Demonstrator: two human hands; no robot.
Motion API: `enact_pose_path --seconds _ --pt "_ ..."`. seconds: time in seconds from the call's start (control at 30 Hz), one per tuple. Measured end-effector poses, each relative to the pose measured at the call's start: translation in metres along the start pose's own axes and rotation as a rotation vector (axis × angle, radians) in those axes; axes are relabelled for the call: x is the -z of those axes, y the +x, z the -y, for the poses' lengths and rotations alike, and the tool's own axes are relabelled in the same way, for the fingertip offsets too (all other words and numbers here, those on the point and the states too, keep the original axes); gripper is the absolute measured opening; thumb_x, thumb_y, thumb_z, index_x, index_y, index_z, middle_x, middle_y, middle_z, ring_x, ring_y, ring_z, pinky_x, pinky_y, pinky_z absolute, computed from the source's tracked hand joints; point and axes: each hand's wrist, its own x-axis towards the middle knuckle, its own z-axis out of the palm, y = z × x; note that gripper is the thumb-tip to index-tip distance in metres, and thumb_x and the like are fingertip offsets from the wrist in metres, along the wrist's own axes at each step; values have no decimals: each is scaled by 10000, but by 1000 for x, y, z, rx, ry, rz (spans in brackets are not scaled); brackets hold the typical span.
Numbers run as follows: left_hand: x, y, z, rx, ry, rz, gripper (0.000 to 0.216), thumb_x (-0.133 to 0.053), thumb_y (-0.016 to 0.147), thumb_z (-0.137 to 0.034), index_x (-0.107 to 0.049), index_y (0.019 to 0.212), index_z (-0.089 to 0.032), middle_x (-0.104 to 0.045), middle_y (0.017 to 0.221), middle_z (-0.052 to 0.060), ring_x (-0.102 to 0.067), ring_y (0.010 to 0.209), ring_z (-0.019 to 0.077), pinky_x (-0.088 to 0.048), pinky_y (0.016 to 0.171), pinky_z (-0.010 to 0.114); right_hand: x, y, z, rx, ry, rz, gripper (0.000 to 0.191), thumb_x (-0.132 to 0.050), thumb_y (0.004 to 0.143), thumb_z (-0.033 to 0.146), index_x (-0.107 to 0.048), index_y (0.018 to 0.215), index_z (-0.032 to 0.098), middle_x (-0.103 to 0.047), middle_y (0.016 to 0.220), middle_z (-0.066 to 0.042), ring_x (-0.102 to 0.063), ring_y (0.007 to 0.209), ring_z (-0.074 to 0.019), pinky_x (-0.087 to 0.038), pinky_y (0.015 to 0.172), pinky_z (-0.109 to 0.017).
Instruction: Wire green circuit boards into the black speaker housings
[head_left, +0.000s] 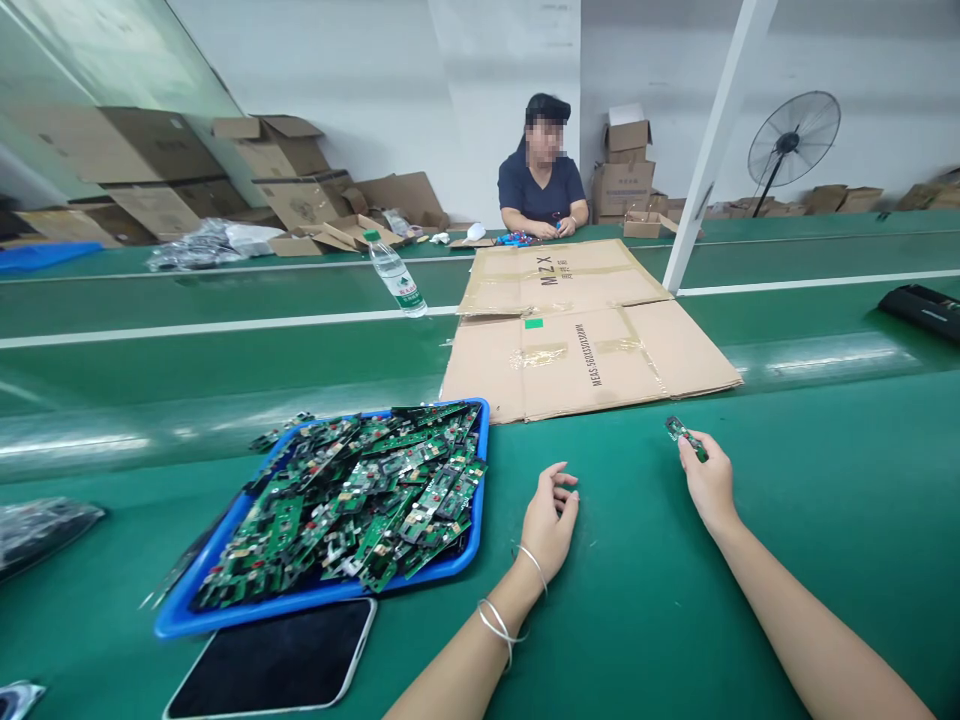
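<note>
Between thumb and fingers, my right hand point(707, 478) pinches a small green circuit board point(679, 430), raised a little over the green table point(630, 620). My left hand point(551, 515) rests nearer the middle with its fingers loosely curled and apart, holding nothing; two bangles circle that wrist and forearm. To its left stands a blue tray point(484, 480) heaped with green circuit boards point(375, 490), some poking out over the far rim.
A phone point(277, 660) lies before the tray. Flattened cardboard point(592, 340) spans the middle, beside a water bottle point(397, 275) and a white post point(712, 160). Across the table sits a person point(541, 180). A black object point(922, 310) is at far right, a plastic-wrapped bundle point(45, 535) at left.
</note>
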Motion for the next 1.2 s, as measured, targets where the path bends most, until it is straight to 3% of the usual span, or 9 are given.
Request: enact_pose_path --seconds 0.33,0.77,1.07,1.2 --pt "0 0 1 -6 4 3 343 -487 804 -194 -408 1136 -172 -574 953 62 -549 711 126 -468 668 294 -2 0 -2 14 -34 -2 354 -515 775 502 -547 797 150 -488 559 18 -411 472 -101 -320 443 -194" --pt "0 0 1 -13 13 -4 319 -500 789 -183 -445 1104 -176 -586 934 52 -545 696 121 -471 657 284 -2 -3 0 90 -93 -25 368 -483 799 498 -568 826 141 -510 592 4 -434 500 -111 -337 475 -204" --pt "-1 0 2 -14 27 4 302 -500 784 -179 -462 1083 -173 -592 941 58 -552 694 123 -471 662 290 -3 -10 7 199 -198 90 312 -501 796 452 -573 761 150 -502 573 15 -415 494 -102 -316 499 -207" --pt "0 0 1 -12 29 6 295 -497 790 -178 -463 1082 -180 -591 940 54 -555 702 124 -471 665 286 -4 -16 12 297 -220 318 257 -500 804 392 -576 736 156 -506 559 20 -431 489 -97 -310 490 -198"
